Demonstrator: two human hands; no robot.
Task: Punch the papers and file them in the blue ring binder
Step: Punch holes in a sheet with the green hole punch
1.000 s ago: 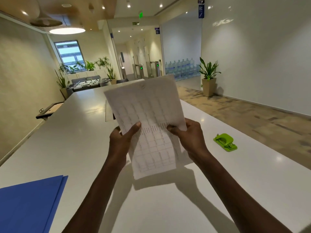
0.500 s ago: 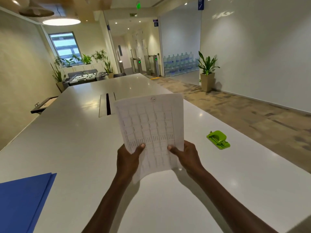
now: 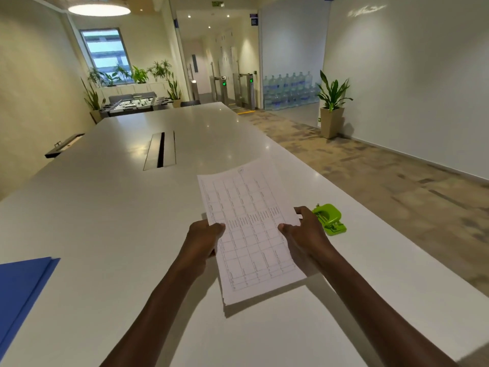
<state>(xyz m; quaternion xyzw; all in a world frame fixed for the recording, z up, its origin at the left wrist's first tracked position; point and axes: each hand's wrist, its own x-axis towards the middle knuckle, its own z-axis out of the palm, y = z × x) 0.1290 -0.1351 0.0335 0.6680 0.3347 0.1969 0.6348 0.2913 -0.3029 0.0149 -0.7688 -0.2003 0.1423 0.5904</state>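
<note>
Fingers (image 3: 217, 229) of both hands still pinch the papers (image 3: 251, 229), now lowered nearly flat beside the green punch (image 3: 329, 218).

papers (image 3: 251, 229) centre on table (image 3: 105, 207), hole punch (image 3: 329, 218) just right, binder (image 3: 21, 287) far left

A single wide-angle view from the person's head looks forward and down along a long white desk (image 3: 111, 234). Both forearms reach in from the bottom edge, so the near end of the desk sits close under the lens. The far end, a corridor and a potted plant (image 3: 332, 107) lie well away. Straight lines bow toward the frame's edges.
</note>
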